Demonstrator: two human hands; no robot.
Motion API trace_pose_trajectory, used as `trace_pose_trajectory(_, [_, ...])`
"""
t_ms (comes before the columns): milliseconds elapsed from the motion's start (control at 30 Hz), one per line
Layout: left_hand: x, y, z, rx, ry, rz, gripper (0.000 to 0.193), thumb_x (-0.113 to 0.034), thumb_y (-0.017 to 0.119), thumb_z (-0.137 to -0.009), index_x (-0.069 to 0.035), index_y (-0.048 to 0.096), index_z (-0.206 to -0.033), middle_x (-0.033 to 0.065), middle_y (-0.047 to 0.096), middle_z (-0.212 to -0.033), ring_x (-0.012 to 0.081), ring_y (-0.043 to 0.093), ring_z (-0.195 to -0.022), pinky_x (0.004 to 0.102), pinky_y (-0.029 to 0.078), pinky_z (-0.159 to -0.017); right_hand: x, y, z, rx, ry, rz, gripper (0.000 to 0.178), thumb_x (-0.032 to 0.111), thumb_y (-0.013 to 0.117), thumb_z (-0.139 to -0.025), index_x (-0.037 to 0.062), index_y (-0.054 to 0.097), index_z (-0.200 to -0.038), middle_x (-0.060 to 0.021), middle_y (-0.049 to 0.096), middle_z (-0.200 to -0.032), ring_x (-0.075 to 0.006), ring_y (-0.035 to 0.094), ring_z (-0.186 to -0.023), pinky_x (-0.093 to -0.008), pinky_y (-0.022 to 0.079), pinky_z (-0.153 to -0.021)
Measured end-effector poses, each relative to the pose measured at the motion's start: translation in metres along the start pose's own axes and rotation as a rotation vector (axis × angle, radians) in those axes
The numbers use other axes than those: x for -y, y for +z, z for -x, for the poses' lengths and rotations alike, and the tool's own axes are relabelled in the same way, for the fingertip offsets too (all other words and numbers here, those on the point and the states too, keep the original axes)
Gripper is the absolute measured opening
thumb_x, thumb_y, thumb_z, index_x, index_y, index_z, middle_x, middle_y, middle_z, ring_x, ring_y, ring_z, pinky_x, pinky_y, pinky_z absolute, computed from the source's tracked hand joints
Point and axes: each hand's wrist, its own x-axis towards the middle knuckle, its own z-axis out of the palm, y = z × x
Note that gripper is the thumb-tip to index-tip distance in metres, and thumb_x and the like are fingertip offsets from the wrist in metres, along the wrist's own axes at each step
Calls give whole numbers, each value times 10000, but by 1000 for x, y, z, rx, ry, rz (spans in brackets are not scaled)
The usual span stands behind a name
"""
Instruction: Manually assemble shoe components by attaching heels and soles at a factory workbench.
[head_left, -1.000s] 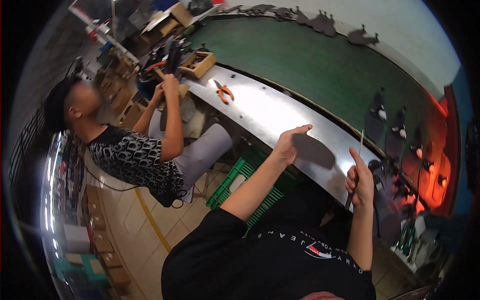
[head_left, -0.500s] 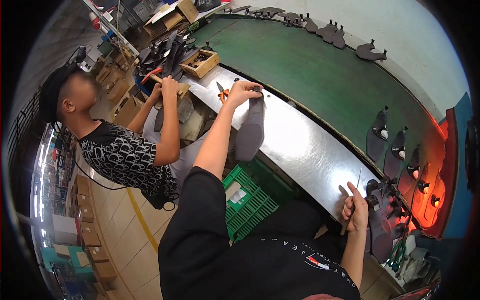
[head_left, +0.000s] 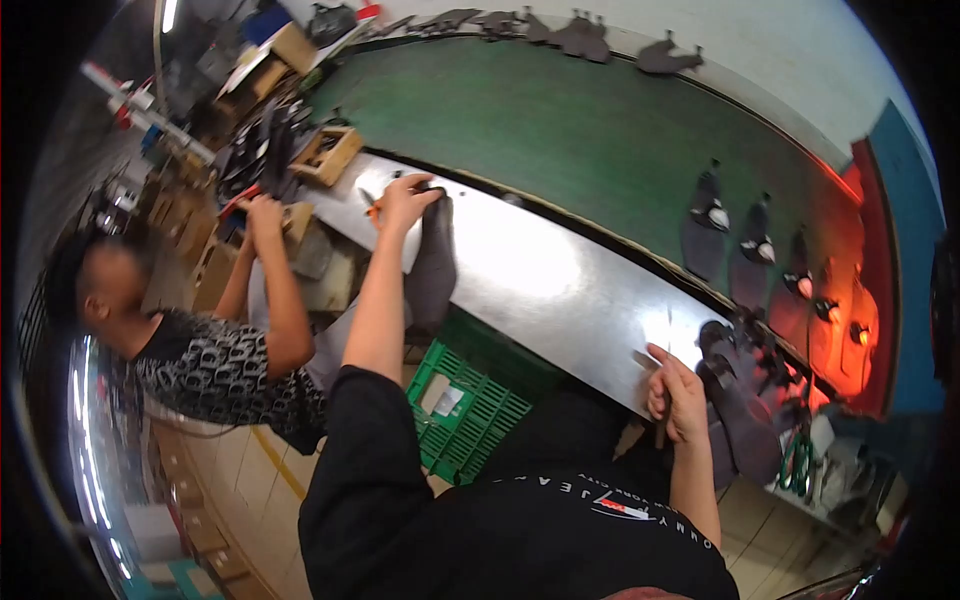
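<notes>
My left hand [head_left: 405, 205] is closed on the heel end of a dark grey shoe sole [head_left: 434, 265], which hangs down over the near edge of the metal worktop. A small black heel piece shows by its fingertips. Over the worktop's right part, my right hand [head_left: 680, 398] grips a slim tool, its thin pointed blade [head_left: 669, 325] sticking up past the index finger. Whether it is a knife or an awl cannot be made out. Just beyond the left hand lie orange-handled pliers [head_left: 374, 207], partly hidden by it.
A metal worktop [head_left: 540, 315] runs beside a green conveyor belt [head_left: 520, 120] bearing soles. At right is a red-glowing heater opening [head_left: 845, 310]; more soles [head_left: 745, 430] are piled near it. A green crate [head_left: 465, 420] stands below. A co-worker [head_left: 220, 350] sits at left, near a wooden box [head_left: 327, 157].
The whole view has shifted, moving the scene left in the picture. The sole hangs more upright and is turned more edge-on. Both hands keep their holds.
</notes>
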Motion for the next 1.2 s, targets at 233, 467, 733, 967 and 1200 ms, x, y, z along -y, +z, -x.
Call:
trace_pose_trajectory(233, [-102,65,14,-310,474,-130,570,-121,665,-720,-85,532,-1273,203,527,-1260,334,522,-1144,413,423,-952,-4,-5,15,-21,-122,112,380,95,466,-958,50,485,-1335,6,494,-842,-44,461,-609,-185,403,-529])
trace_pose_trajectory(467, [-242,228,73,298,548,173,615,-365,690,-789,-53,512,-1289,200,552,-1253,315,532,-1164,370,418,-972,49,-14,55,-196,-588,693,324,-52,540,-835,21,641,-1134,-6,511,-808,-54,497,-635,-179,404,-554])
trace_pose_trajectory(733, [-293,337,84,38,521,-155,411,-357,672,-773,-128,627,-1112,184,585,-1102,362,541,-1061,429,441,-908,91,-72,72,-696,-764,1360,184,12,660,-745,43,667,-927,-112,608,-823,-281,563,-753,-359,450,-676])
trace_pose_trajectory(967, [-311,309,91,7,399,534,233,-131,751,-625,-87,695,-846,115,553,-988,294,589,-895,372,497,-779,63,-86,79,-702,-671,1442,161,65,628,-806,18,662,-956,-119,582,-892,-292,540,-855,-376,435,-767])
trace_pose_trajectory(1200, [-322,151,150,470,119,1173,263,-4,705,-746,-3,653,-1004,7,642,-917,74,595,-781,231,483,-724,82,-66,96,-305,-789,471,239,246,549,-946,36,538,-1062,-160,540,-1210,-237,550,-1060,-381,415,-977])
